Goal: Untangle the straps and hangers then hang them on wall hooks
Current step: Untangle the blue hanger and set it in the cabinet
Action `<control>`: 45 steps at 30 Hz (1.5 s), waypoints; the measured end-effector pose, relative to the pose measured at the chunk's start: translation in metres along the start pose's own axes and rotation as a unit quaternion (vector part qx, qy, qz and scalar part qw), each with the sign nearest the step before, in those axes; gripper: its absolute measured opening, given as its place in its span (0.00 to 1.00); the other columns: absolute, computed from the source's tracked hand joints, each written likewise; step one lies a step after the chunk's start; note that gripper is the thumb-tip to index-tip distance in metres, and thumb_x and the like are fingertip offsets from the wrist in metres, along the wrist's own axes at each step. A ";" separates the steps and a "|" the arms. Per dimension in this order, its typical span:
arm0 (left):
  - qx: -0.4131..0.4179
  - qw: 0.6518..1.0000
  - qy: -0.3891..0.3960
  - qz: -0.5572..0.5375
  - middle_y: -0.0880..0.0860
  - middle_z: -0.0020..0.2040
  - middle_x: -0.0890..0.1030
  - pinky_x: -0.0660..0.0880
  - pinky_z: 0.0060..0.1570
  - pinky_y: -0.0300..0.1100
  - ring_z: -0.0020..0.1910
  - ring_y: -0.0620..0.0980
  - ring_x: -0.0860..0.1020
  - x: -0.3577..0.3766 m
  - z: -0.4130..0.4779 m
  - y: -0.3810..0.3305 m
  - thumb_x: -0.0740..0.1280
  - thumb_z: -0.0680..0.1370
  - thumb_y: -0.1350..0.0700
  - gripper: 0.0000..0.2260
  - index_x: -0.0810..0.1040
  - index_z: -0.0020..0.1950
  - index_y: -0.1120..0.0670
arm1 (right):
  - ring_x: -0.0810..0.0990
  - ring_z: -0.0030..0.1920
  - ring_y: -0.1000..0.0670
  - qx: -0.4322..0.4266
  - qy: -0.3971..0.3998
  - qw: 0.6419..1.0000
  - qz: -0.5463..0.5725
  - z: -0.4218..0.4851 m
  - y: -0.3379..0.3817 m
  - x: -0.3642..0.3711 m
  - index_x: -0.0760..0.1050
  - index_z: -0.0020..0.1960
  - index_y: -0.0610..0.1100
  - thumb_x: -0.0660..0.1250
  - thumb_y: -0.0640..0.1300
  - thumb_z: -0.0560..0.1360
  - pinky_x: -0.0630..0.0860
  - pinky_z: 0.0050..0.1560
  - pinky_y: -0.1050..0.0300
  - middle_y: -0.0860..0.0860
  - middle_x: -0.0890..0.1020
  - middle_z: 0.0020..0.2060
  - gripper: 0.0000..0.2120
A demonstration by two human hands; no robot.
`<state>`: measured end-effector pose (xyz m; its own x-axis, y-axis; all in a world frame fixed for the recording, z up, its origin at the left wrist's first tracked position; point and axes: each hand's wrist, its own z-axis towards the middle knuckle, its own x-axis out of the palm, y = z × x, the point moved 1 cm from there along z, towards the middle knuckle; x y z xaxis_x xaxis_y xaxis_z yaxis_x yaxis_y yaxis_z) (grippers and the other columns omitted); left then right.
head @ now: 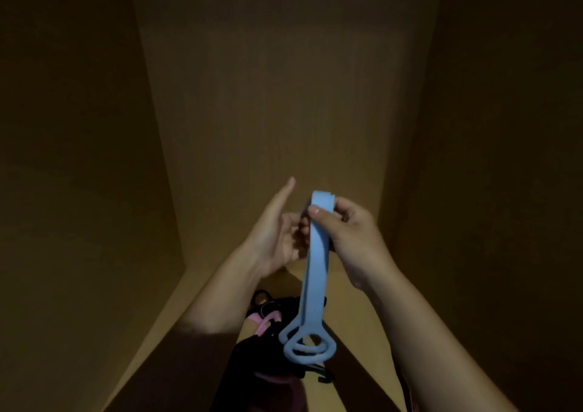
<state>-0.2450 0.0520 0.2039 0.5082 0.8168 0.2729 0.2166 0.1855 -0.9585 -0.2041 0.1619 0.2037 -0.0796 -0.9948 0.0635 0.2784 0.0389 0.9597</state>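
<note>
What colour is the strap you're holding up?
Light blue strap, seen clearly in the head view.

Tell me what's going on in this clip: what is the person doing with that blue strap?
A person holds a light blue strap up inside a dim wooden enclosure. The right hand pinches its folded top, and its looped ends hang down. The left hand is beside it, forefinger straight; whether its other fingers touch the strap is unclear. A tangle of black and pink straps lies below. No wall hook is in view.
</note>
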 end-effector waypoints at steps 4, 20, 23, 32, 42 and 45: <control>0.064 0.997 -0.003 0.050 0.52 0.40 0.81 0.75 0.45 0.43 0.39 0.47 0.80 -0.001 -0.015 0.036 0.66 0.71 0.41 0.16 0.81 0.46 0.53 | 0.79 0.30 0.55 -0.001 -0.039 0.999 -0.017 0.004 0.000 0.000 0.76 0.44 0.45 0.66 0.42 0.75 0.75 0.31 0.62 0.50 0.79 0.33 0.02; 0.158 0.964 -0.158 0.141 0.44 0.24 0.71 0.63 0.22 0.29 0.21 0.39 0.66 -0.033 -0.043 0.047 0.64 0.77 0.62 0.05 0.74 0.41 0.56 | 0.64 0.21 0.56 0.082 -0.005 0.988 -0.133 0.009 -0.040 0.017 0.69 0.29 0.44 0.68 0.52 0.72 0.64 0.26 0.63 0.51 0.68 0.23 0.19; 0.170 0.954 -0.171 0.178 0.46 0.24 0.70 0.63 0.22 0.32 0.21 0.41 0.66 -0.037 -0.048 0.040 0.65 0.76 0.63 0.09 0.72 0.36 0.55 | 0.68 0.30 0.56 0.014 0.024 0.988 -0.150 0.007 -0.038 0.022 0.70 0.33 0.45 0.67 0.40 0.72 0.67 0.37 0.61 0.51 0.71 0.30 0.11; 0.172 0.930 -0.154 0.285 0.45 0.26 0.75 0.66 0.26 0.31 0.24 0.39 0.71 -0.064 -0.079 0.025 0.68 0.74 0.59 0.05 0.77 0.38 0.56 | 0.72 0.37 0.49 -0.018 0.260 0.952 -0.159 -0.004 -0.041 0.057 0.78 0.49 0.52 0.66 0.38 0.73 0.68 0.38 0.57 0.40 0.80 0.40 0.10; 0.175 0.929 -0.280 0.170 0.48 0.31 0.82 0.74 0.33 0.34 0.31 0.42 0.79 -0.105 -0.120 0.035 0.72 0.68 0.62 0.06 0.77 0.43 0.57 | 0.75 0.26 0.61 0.077 0.304 0.945 -0.094 -0.006 -0.071 0.107 0.78 0.45 0.49 0.68 0.38 0.73 0.70 0.27 0.68 0.55 0.78 0.31 0.07; 0.192 0.909 -0.336 0.155 0.47 0.27 0.80 0.73 0.29 0.33 0.27 0.41 0.76 -0.113 -0.126 0.035 0.72 0.69 0.63 0.06 0.76 0.40 0.56 | 0.77 0.31 0.63 -0.007 0.361 0.919 -0.157 -0.018 -0.089 0.128 0.77 0.47 0.43 0.67 0.35 0.73 0.72 0.32 0.68 0.54 0.77 0.37 0.05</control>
<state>-0.1897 -0.1031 0.1498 -0.1561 0.9877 -0.0039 -0.2219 -0.0390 -0.9743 -0.2222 0.0295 0.1216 0.4960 -0.7606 -0.4188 0.3623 -0.2571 0.8959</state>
